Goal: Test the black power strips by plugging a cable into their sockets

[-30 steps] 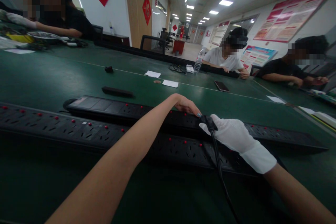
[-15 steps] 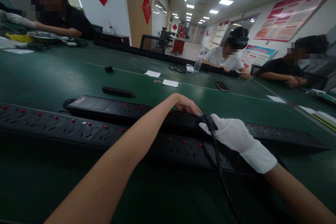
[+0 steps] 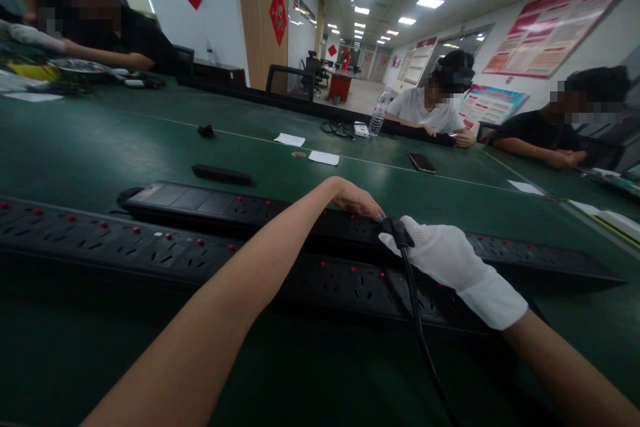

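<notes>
Two long black power strips with red switches lie across the green table, a near power strip (image 3: 150, 250) and a far power strip (image 3: 225, 203). My right hand (image 3: 445, 257), in a white glove, is closed round a black plug (image 3: 397, 232) pressed against the far strip; its black cable (image 3: 420, 333) runs down toward me. My bare left hand (image 3: 357, 201) rests with its fingers curled on top of the far strip, right beside the plug.
A small black bar (image 3: 221, 174), paper slips (image 3: 324, 158), a phone (image 3: 421, 163) and a water bottle (image 3: 378, 118) lie farther out on the table. Three other people sit at the far left, far middle and far right edges.
</notes>
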A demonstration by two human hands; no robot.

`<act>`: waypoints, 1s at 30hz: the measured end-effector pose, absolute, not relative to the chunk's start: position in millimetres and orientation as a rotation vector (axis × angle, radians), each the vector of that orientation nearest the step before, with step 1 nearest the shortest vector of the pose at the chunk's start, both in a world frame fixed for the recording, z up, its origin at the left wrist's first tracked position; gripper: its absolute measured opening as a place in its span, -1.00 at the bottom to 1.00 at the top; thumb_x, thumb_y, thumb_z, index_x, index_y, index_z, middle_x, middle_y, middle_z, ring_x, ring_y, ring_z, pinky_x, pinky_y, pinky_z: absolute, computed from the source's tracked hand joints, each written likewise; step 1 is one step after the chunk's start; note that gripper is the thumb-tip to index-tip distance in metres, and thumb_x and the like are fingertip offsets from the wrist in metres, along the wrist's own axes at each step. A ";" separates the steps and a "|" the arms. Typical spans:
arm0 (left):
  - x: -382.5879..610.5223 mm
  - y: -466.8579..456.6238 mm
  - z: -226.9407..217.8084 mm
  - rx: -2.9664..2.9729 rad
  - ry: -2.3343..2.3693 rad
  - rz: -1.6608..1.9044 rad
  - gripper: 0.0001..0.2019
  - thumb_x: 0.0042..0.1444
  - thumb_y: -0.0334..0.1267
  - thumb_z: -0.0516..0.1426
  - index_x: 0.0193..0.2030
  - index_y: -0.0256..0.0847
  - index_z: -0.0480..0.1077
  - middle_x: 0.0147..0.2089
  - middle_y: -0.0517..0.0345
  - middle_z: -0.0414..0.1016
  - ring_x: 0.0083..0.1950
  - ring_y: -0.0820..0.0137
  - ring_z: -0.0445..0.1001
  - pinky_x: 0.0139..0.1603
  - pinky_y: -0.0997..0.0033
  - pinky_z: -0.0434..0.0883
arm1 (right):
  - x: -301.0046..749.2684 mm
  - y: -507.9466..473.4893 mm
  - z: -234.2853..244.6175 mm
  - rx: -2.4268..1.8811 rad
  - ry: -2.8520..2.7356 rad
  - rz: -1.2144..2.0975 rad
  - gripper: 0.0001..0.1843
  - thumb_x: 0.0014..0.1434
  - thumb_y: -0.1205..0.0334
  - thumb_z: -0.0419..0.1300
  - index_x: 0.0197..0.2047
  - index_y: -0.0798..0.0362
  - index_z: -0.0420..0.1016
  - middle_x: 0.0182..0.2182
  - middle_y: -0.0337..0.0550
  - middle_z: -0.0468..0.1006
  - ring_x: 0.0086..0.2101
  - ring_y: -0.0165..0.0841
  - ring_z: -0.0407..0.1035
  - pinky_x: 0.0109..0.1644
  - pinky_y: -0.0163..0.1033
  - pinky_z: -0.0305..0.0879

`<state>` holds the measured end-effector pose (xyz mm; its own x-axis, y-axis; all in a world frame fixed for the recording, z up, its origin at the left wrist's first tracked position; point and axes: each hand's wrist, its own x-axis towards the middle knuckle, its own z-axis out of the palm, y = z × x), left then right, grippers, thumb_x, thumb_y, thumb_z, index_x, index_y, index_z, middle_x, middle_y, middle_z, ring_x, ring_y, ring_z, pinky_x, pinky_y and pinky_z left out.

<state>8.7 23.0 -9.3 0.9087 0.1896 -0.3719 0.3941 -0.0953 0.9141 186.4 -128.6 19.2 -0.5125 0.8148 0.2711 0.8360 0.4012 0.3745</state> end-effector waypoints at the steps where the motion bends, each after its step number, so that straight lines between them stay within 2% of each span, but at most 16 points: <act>1: 9.1 23.7 -9.7 1.666 0.449 -0.186 -0.46 -0.14 -0.15 0.17 0.05 -0.16 0.30 -0.07 0.12 0.44 -0.03 0.27 0.39 0.04 0.22 0.27 | 186.7 -128.5 18.9 -1.527 -2.591 -0.739 -0.48 0.14 -0.23 -0.22 -0.38 0.04 0.26 -0.60 -0.22 0.38 -0.62 -0.45 0.23 -0.54 -0.31 -0.25; 13: 5.3 24.1 -12.0 1.650 0.442 -0.157 -0.44 -0.15 -0.14 0.21 0.07 -0.16 0.29 -0.01 0.09 0.40 -0.01 0.27 0.38 0.04 0.21 0.27 | 186.5 -127.7 17.9 -1.488 -2.571 -0.826 -0.49 0.14 -0.23 -0.21 -0.41 0.03 0.25 -0.64 -0.24 0.35 -0.66 -0.44 0.19 -0.54 -0.30 -0.31; 22: 5.7 25.1 -10.5 1.724 0.482 -0.180 -0.48 -0.14 -0.07 0.20 0.02 -0.14 0.34 -0.15 0.11 0.48 -0.15 0.30 0.45 -0.04 0.18 0.32 | 185.1 -128.8 18.6 -1.487 -2.553 -0.820 -0.46 0.14 -0.23 -0.24 -0.41 0.05 0.26 -0.65 -0.21 0.36 -0.66 -0.44 0.20 -0.54 -0.31 -0.30; 30: 10.5 24.1 -10.0 1.663 0.433 -0.186 -0.51 -0.16 -0.13 0.17 -0.01 -0.15 0.37 -0.13 0.13 0.47 -0.07 0.26 0.41 0.01 0.20 0.29 | 187.3 -126.8 16.4 -1.497 -2.574 -0.811 -0.48 0.14 -0.23 -0.22 -0.41 0.04 0.25 -0.64 -0.22 0.37 -0.66 -0.44 0.19 -0.53 -0.30 -0.31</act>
